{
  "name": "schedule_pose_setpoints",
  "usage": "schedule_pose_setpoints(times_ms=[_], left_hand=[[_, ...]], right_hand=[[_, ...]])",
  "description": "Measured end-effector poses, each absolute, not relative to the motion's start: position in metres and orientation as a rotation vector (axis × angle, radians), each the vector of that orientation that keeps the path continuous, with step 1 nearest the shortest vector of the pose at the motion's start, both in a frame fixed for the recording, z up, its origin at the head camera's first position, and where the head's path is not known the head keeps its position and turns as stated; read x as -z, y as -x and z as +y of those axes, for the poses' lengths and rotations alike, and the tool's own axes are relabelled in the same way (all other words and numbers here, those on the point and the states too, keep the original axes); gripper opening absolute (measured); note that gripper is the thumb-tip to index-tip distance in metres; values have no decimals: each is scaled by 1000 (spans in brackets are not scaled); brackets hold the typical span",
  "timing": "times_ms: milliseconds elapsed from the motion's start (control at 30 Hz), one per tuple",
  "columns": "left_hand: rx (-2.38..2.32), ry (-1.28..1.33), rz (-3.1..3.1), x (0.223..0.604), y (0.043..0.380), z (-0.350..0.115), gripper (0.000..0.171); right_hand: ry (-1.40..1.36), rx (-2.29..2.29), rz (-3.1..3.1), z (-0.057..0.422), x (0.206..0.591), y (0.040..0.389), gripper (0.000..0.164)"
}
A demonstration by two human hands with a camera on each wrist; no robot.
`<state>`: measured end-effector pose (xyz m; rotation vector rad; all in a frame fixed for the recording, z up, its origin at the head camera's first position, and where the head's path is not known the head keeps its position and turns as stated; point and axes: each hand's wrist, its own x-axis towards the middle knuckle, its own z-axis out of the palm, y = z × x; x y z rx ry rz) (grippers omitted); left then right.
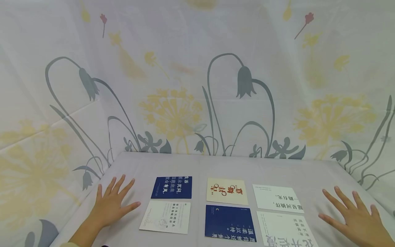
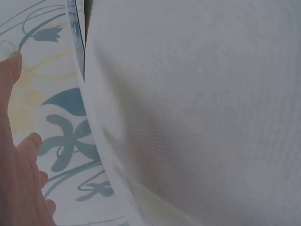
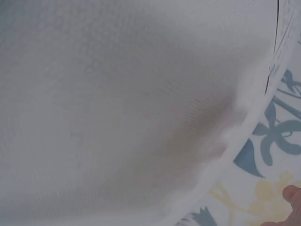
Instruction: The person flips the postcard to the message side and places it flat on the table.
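seeing left hand and right hand spread wide, holding nothing. best pinch cards by edges (look light, bendable); can't judge thickness from here.

From above and behind the bare left hand and bare right hand, the head view looks forward and down, while each wrist view looks past its own hand, close over the pale grey cloth-covered tabletop, all sharing the white flower-printed fabric backdrop beyond both hands.
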<state>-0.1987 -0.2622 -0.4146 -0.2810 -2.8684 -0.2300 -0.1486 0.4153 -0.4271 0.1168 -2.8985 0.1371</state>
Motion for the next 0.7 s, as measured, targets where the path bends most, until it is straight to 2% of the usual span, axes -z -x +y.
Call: schedule_pose_setpoints(times_ms=[700], left_hand=[[263, 340, -2809, 410, 206, -246, 83]], right_hand=[[-166, -230, -2914, 407, 426, 155, 83]])
